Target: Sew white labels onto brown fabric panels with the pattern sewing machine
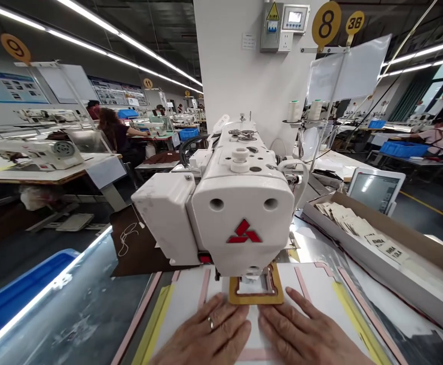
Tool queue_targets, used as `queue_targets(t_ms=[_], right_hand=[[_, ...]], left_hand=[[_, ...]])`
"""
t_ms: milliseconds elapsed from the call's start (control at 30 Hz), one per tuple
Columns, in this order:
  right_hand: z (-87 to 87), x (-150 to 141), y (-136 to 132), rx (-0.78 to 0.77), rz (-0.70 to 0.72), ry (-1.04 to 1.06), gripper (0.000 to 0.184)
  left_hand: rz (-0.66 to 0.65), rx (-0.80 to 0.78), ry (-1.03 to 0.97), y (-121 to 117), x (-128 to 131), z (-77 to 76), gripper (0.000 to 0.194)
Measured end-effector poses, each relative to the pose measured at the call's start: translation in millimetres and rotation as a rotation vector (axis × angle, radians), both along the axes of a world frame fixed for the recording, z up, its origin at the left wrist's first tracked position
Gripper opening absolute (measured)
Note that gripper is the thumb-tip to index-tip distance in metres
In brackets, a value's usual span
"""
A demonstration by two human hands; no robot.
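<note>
My left hand [209,332], a ring on one finger, lies flat with fingers stretched on a white sheet [254,338] edged with pink and yellow strips. On the same sheet, my right hand [301,327] also rests flat, fingers spread. Between and just beyond my fingertips is a gold rectangular clamp frame [256,299] with a dark inner border. Fingertips of both hands meet or nearly meet its near edge. Above it stands the head of a white sewing machine [244,208] with a red emblem. Its needle cannot be made out. Neither hand grips anything.
Brown fabric [141,253] with loose white thread lies left of the machine. To the right, a long cardboard box [381,264] holds several printed cream labels [373,237], near a tablet [375,190]. A blue bin [23,284] stands lower left. People sit at other machines behind.
</note>
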State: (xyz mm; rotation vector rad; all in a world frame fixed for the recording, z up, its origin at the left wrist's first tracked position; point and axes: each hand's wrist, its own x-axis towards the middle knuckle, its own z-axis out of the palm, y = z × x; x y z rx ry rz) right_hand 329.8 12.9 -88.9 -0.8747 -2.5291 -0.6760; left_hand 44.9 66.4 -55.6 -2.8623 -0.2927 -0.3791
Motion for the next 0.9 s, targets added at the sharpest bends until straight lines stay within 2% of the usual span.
queue_targets(t_ms=[167,333,467,567,900], right_hand=[[-0.1,3.9,-6.6,0.041,-0.039,-0.023,0.033],[-10.0,2.2,-8.1,0.013,-0.073,0.004,0.034],[-17.8,1.9,-6.6,0.021,-0.098,-0.055,0.041],[-17.3,-1.4,-4.5,0.077,-0.118,-0.115,0.047],[-9.7,-2.8,-0.2,0.137,-0.147,-0.111,0.046]], left_hand=[[0.027,-0.052,-0.05,2.1,3.4,3.3,0.063],[0.079,-0.118,-0.071,3.3,6.4,5.5,0.078],[0.081,-0.088,-0.041,6.0,7.2,4.6,0.069],[0.091,-0.052,-0.069,5.5,6.5,2.4,0.061],[0.091,0.009,-0.073,8.8,2.3,-9.3,0.073]])
